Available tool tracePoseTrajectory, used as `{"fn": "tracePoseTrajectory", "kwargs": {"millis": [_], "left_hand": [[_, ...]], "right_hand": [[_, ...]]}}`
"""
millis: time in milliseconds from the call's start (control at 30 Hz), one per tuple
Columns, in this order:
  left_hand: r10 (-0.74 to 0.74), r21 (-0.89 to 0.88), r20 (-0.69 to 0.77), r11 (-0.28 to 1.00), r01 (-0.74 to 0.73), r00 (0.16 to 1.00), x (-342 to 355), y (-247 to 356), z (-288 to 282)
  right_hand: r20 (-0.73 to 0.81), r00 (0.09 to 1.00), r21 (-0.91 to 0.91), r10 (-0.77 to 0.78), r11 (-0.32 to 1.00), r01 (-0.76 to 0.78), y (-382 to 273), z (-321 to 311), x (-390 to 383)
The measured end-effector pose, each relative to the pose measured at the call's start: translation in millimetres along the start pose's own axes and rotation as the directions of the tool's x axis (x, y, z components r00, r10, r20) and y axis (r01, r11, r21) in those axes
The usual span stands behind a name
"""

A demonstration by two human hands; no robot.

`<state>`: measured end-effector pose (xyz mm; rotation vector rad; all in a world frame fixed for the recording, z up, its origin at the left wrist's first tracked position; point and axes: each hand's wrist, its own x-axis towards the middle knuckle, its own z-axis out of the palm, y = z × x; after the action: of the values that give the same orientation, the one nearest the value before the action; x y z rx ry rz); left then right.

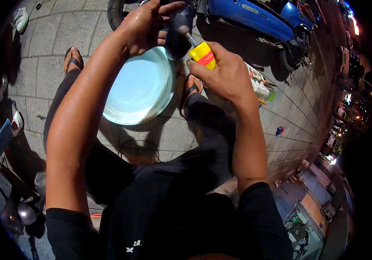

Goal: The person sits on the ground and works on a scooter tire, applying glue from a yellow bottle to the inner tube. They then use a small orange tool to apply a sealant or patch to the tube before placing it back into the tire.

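The right hand (227,71) has its fingers closed on a yellow tool (203,55), thumb along the near side. A red label with small marks, too small to read, crosses the yellow body. From the fingers, the tool's metal shaft points up and leftward, its rounded tip overlapping a dark piece (179,45) in view; whether the two touch cannot be told. The left hand (140,28) lies to the left of the dark piece, its fingers parted and stretched toward it; whether they grip it cannot be told. Below the left fingers, on the paved ground (75,39), stands a round pale-blue basin (168,93). Above and right of the right fingers is a blue scooter (251,19), its side panel bearing pale script lettering. Just right of the right hand lies a white package (257,84) with coloured markings. Nearest the wearer's body, well below both hands' fingers, the black shirt (164,216) carries white letters.
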<state>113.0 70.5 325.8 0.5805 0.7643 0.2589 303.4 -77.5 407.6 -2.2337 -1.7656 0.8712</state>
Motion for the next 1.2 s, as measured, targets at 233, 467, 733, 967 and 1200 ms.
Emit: {"fn": "tracePoseTrajectory", "kwargs": {"millis": [233,467,733,967,1200], "left_hand": [[0.107,0.006,-0.037,0.994,-0.106,0.994,-0.2,-15.2,1.8],[0.112,0.014,-0.064,0.994,-0.111,0.992,-1.5,-17.6,2.5],[0.113,-0.021,-0.057,0.993,-0.115,0.992,2.0,-17.7,-1.1],[0.131,-0.056,-0.035,0.99,-0.132,0.991,-2.8,-16.1,5.2],[-0.032,-0.13,-0.039,0.991,0.026,0.999,12.9,-4.2,4.4]], "right_hand": [[0.008,1.0,-0.079,-0.018,0.997,0.018,-12.1,5.9,13.5],[0.014,1.0,-0.107,-0.016,0.994,0.017,-21.0,5.1,21.1],[0.011,1.0,-0.123,-0.001,0.992,0.002,-16.9,6.6,13.4],[-0.054,0.998,-0.089,0.016,0.996,-0.021,-3.5,4.7,-0.1],[-0.036,0.999,-0.072,-0.009,0.997,0.007,1.6,8.7,-8.2]]}}
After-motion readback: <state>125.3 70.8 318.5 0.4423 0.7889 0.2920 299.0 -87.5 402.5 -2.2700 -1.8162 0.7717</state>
